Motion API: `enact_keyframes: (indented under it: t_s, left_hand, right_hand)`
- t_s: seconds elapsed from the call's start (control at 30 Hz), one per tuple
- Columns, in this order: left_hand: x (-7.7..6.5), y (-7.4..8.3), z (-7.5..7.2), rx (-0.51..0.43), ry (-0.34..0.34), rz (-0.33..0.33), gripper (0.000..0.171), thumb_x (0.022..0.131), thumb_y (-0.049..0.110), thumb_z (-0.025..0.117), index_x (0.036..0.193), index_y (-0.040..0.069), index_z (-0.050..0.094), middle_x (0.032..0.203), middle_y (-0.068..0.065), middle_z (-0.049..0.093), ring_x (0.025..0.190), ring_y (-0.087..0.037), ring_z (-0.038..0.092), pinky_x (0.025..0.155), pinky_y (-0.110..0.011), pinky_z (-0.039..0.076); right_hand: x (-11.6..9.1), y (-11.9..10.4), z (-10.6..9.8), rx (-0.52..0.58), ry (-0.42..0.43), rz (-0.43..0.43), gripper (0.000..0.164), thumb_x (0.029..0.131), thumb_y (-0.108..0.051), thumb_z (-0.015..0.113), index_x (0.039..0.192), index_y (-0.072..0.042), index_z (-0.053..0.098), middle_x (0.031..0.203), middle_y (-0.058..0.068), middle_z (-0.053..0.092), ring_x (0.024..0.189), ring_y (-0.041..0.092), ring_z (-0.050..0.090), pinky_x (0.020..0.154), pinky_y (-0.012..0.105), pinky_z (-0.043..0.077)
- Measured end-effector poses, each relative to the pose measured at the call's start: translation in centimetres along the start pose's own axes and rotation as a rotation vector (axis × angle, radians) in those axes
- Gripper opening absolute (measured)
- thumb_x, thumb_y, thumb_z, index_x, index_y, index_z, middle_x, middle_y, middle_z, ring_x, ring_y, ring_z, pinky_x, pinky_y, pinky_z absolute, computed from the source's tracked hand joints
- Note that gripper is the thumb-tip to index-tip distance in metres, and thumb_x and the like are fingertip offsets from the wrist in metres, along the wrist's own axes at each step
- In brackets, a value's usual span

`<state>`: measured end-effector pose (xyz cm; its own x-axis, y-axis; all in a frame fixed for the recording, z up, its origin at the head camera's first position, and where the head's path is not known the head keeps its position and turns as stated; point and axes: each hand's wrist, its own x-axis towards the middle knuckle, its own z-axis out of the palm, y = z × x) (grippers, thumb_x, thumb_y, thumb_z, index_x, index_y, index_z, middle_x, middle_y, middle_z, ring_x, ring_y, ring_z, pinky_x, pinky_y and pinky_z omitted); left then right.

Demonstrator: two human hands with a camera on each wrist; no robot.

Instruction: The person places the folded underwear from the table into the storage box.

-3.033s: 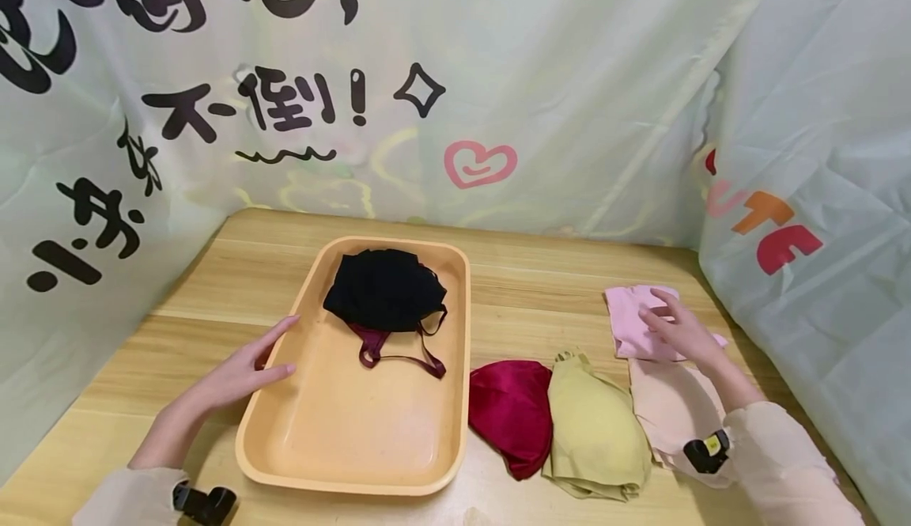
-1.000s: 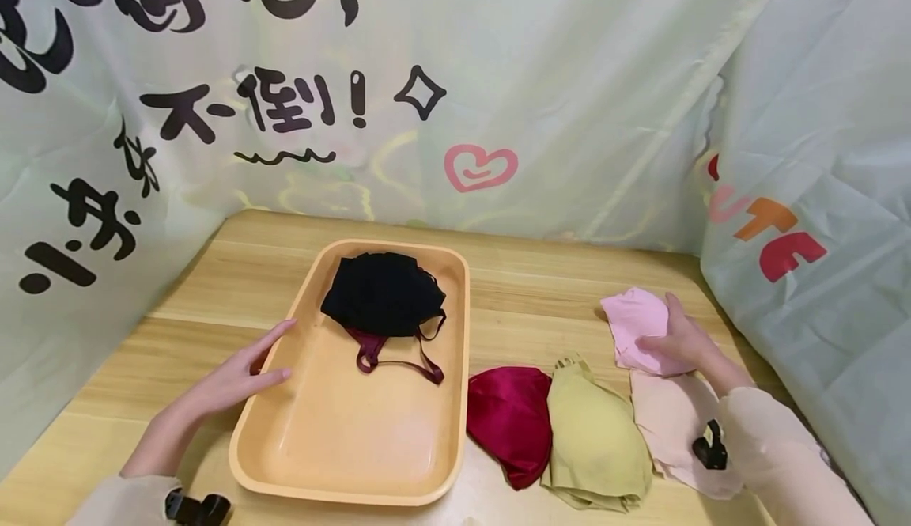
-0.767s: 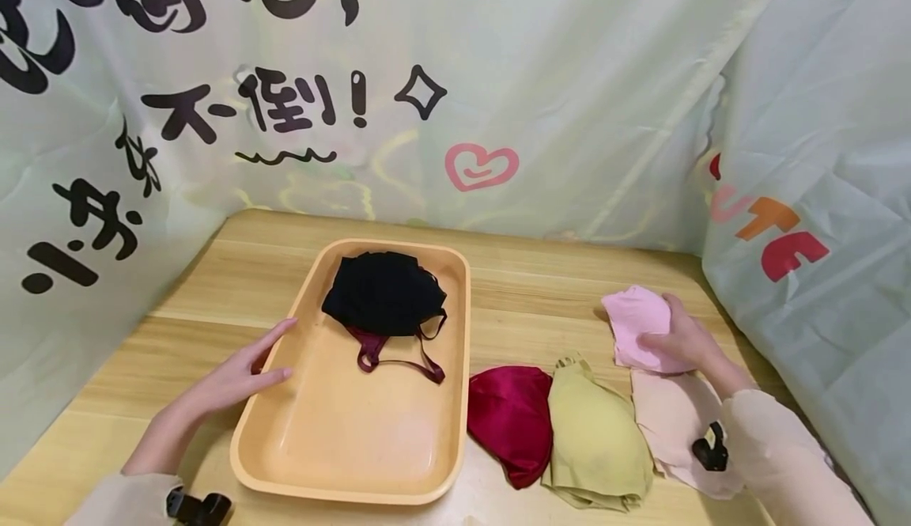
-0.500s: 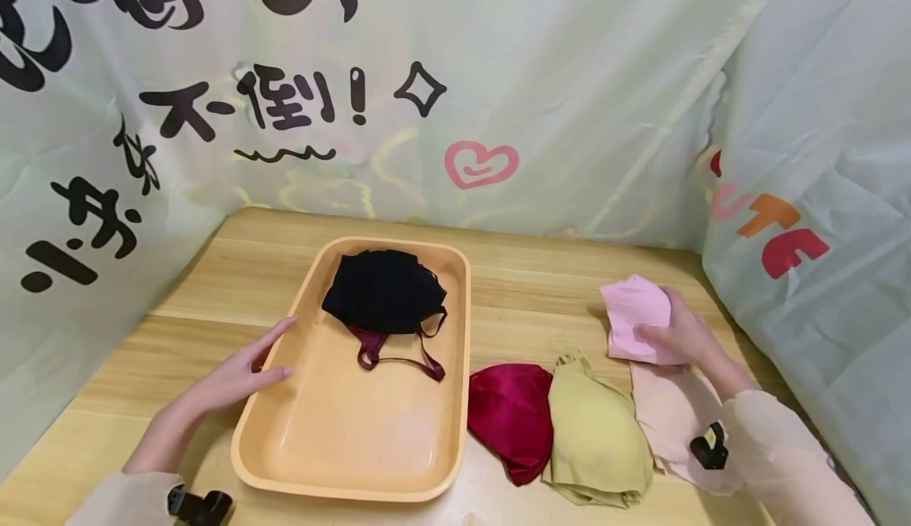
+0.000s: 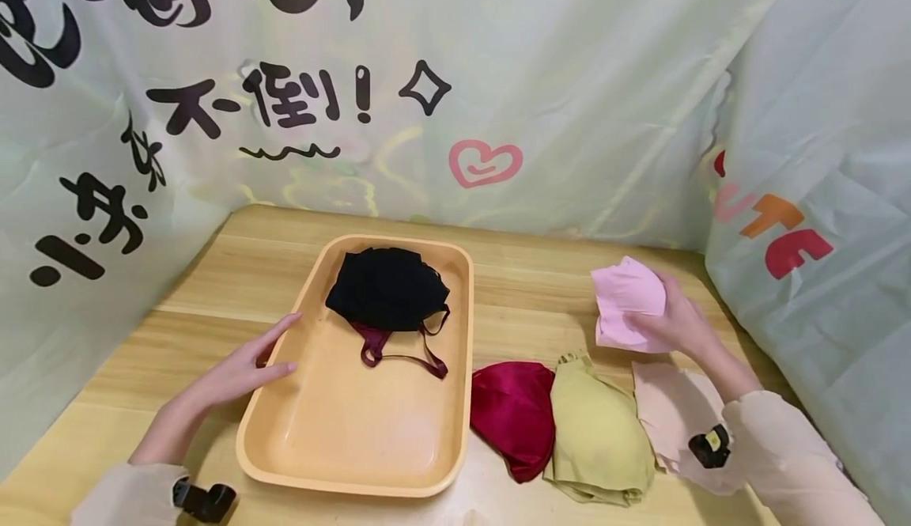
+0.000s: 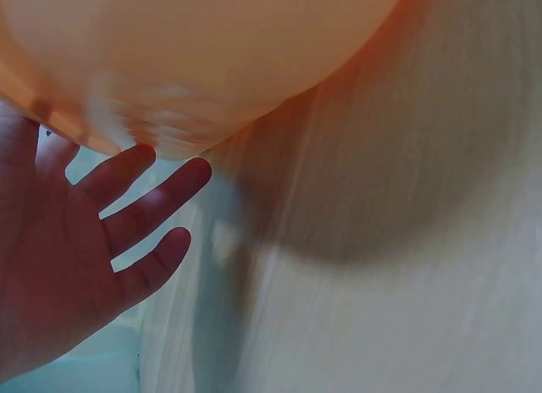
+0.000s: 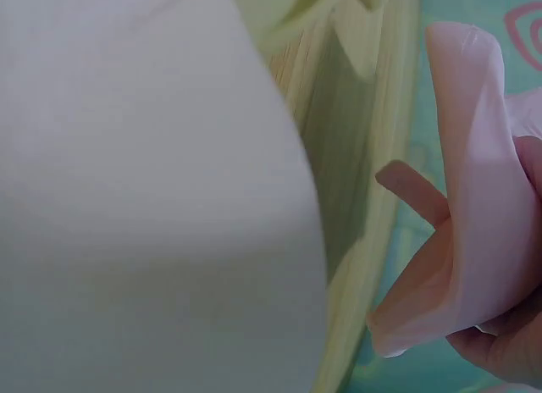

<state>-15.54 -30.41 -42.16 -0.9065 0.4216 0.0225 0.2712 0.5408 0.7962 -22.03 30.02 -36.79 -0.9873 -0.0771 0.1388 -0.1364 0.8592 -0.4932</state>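
My right hand (image 5: 679,322) grips a folded pink bra (image 5: 629,300), thumb on the near side and fingers behind. In the right wrist view the pink bra (image 7: 487,190) stands on edge with a short strap sticking out, and my fingers wrap its right side. My left hand (image 5: 245,364) rests at the left rim of a peach plastic tray (image 5: 466,336). The left wrist view shows that hand (image 6: 68,249) with fingers spread along the outer wall. Inside the tray, a black bra (image 5: 387,289) lies over a maroon bra (image 5: 373,342), mostly hidden.
Right of the tray lie a crimson bra (image 5: 512,415), a yellow-green bra (image 5: 601,431) and a beige bra (image 5: 676,407), the last partly under my right forearm. Printed cloth walls (image 5: 591,99) enclose the wooden table (image 5: 527,289) at the back and sides.
My right hand has closed on the pink bra and raised it off the table and slightly left, away from the beige bra. The left hand has stayed at the tray.
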Motion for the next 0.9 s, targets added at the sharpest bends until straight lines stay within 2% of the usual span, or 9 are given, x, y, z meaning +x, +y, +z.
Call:
enact_keyframes:
  t_s: [0.3, 0.47, 0.9]
  left_hand:
    - [0.1, -0.4, 0.3, -0.048, -0.007, 0.012, 0.071, 0.09, 0.014, 0.056, 0.146, 0.003, 0.014, 0.145, -0.031, 0.013, 0.119, -0.045, 0.035, 0.082, -0.016, 0.042]
    - [0.2, -0.2, 0.2, -0.051, -0.005, 0.011, 0.071, 0.09, 0.013, 0.056, 0.145, 0.002, 0.014, 0.145, -0.031, 0.015, 0.118, -0.044, 0.036, 0.082, -0.017, 0.042]
    - [0.2, 0.0, 0.1, -0.027, -0.014, 0.001, 0.071, 0.09, 0.014, 0.056, 0.145, 0.002, 0.014, 0.145, -0.031, 0.016, 0.119, -0.044, 0.035, 0.082, -0.016, 0.042]
  right_hand:
    - [0.3, -2.4, -0.1, 0.047, 0.046, -0.015, 0.081, 0.078, -0.029, 0.07, 0.138, 0.001, 0.025, 0.118, 0.032, 0.046, 0.095, 0.045, 0.047, 0.071, 0.051, 0.039]
    - [0.3, -3.2, 0.0, 0.084, 0.066, -0.025, 0.08, 0.077, -0.026, 0.071, 0.138, 0.0, 0.026, 0.115, 0.03, 0.048, 0.093, 0.041, 0.049, 0.068, 0.044, 0.039]
    - [0.0, -5.4, 0.9, 0.188, 0.049, -0.077, 0.077, 0.077, -0.02, 0.073, 0.137, -0.003, 0.029, 0.11, 0.026, 0.053, 0.089, 0.035, 0.052, 0.067, 0.036, 0.042]
